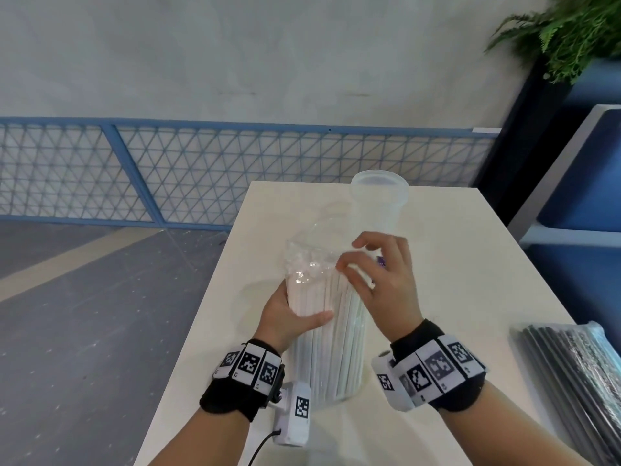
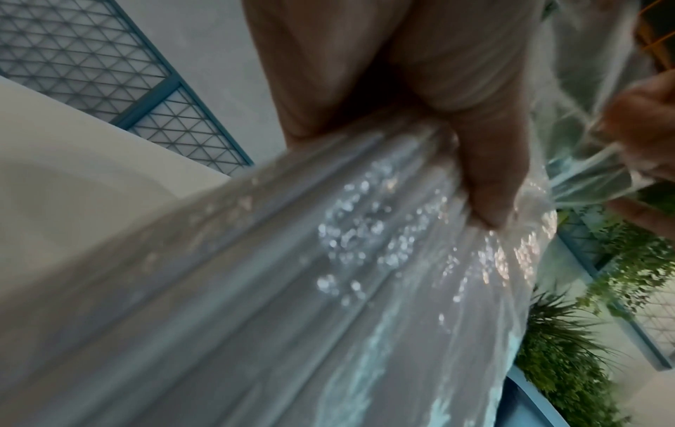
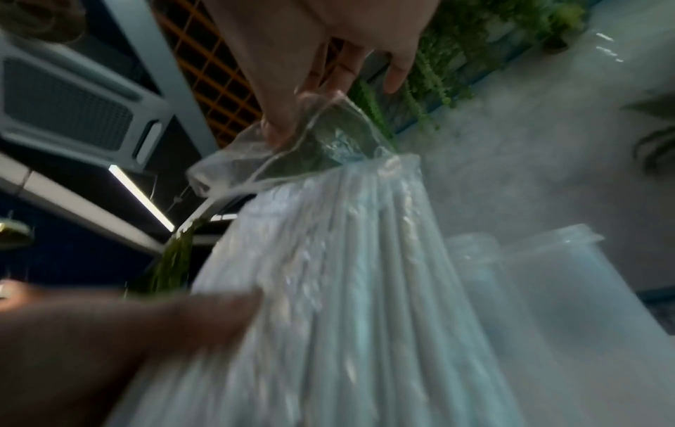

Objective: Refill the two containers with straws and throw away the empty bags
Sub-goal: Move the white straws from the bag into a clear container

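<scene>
A clear plastic bag of white straws stands upright on the cream table. My left hand grips the bag round its middle, thumb across the front. My right hand pinches the loose clear film at the bag's top, thumb and forefinger on the plastic. A translucent empty container stands just behind the bag, and in the right wrist view two such containers show side by side. A second bag of dark straws lies flat at the table's right edge.
The table's left edge drops to a grey floor. A blue mesh fence runs behind the table. A blue shelf unit and a plant stand at the right.
</scene>
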Available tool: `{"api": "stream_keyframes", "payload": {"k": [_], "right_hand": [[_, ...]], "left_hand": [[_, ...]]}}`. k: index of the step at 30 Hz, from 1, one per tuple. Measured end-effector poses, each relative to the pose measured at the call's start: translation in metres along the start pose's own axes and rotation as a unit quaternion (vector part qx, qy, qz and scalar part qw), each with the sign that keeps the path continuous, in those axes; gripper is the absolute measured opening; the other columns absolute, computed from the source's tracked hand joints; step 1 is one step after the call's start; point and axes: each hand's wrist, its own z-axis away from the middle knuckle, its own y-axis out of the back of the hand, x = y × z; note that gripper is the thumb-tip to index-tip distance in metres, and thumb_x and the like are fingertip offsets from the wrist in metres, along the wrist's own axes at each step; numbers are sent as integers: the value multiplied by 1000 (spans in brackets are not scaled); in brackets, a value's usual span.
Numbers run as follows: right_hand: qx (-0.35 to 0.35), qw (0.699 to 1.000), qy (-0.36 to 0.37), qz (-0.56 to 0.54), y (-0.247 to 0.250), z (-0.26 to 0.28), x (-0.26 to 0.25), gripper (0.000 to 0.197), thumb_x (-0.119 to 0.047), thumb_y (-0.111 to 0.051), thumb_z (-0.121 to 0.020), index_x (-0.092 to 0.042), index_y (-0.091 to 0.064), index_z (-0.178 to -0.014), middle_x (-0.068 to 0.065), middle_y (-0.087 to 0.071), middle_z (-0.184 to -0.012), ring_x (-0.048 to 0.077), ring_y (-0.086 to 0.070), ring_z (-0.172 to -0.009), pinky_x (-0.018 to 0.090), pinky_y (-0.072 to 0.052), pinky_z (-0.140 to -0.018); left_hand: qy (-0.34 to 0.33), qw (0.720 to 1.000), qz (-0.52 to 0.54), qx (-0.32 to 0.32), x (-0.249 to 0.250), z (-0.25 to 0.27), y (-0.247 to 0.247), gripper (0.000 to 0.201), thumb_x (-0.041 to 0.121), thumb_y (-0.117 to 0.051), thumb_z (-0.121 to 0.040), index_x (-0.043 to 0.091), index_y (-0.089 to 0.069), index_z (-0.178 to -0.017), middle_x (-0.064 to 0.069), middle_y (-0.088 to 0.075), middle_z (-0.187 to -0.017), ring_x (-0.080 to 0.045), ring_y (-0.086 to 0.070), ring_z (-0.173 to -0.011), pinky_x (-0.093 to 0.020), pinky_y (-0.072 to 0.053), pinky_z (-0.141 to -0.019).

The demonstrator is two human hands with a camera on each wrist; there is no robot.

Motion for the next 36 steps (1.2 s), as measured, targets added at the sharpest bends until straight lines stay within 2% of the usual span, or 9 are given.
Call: {"api": "stream_keyframes", "payload": {"k": [7,10,12,14,17,19,22,28,36], "right_hand": [[4,981,-167,-98,9,-54,11,7,-13,-63,-84,-20,-61,-82,-7,-51,-79,12,-53,-58,19,-41,-63],[5,952,-242,-186,6,-65,8,15,-11,-62,-86,-20,-52,-91,-7,-54,-72,7,-62,-68,15,-46,-68],[19,957,-213,-195,7,-64,0,13,-11,-63,-85,-16,-52,-88,-6,-58,-73,4,-60,-71,12,-48,-72],[-59,974,-138,-168,6,-56,-9,5,-14,-63,-85,-13,-59,-82,-2,-64,-75,7,-60,-71,14,-48,-71],[-225,968,-68,-86,-7,-41,-17,18,-15,-57,-89,-13,-64,-105,2,-67,-100,11,-60,-82,25,-48,-79],[-262,959,-76,-72,-16,-39,-18,39,-9,-51,-91,-16,-52,-129,3,-55,-126,14,-59,-91,20,-43,-85],[-274,957,-81,-61,-19,-49,-20,52,3,-46,-90,-17,-41,-138,3,-43,-140,7,-53,-95,10,-35,-86],[-317,935,-130,-91,-6,-64,-31,37,-14,-74,-76,-17,-63,-111,-1,-62,-100,6,-54,-57,10,-43,-69],[-385,915,-95,-76,-9,-69,-39,12,-23,-57,-90,-13,-63,-86,-2,-67,-84,10,-59,-77,16,-42,-73]], "left_hand": [[8,1000,-12,-27,0,5,7,88,43,-88,-38,21,-56,-117,1,-67,-114,-16,-62,-110,-44,-50,-97],[3,999,-10,-35,0,5,8,86,42,-88,-38,21,-56,-116,0,-67,-114,-17,-62,-110,-43,-50,-96],[1,999,-11,-31,0,5,11,83,42,-87,-36,24,-56,-112,1,-67,-112,-17,-62,-109,-40,-51,-94],[-5,1000,-14,-25,1,4,15,83,42,-86,-35,23,-56,-111,0,-67,-111,-17,-61,-108,-39,-52,-93],[-27,998,-39,-33,3,3,24,86,41,-87,-40,20,-55,-117,0,-67,-112,-14,-62,-107,-39,-52,-93],[-44,996,-62,-52,7,4,30,81,41,-87,-44,25,-54,-116,4,-67,-112,-9,-62,-107,-33,-52,-92],[-62,992,-92,-61,13,5,38,75,39,-87,-47,34,-52,-113,11,-65,-111,-4,-60,-106,-24,-51,-89],[-90,990,-105,-38,17,1,55,63,16,-89,-56,40,-50,-99,16,-64,-100,12,-60,-89,-6,-48,-72],[-99,985,-127,-64,16,-8,69,61,20,-89,-56,40,-50,-98,14,-65,-98,13,-60,-87,-7,-48,-70]]}}
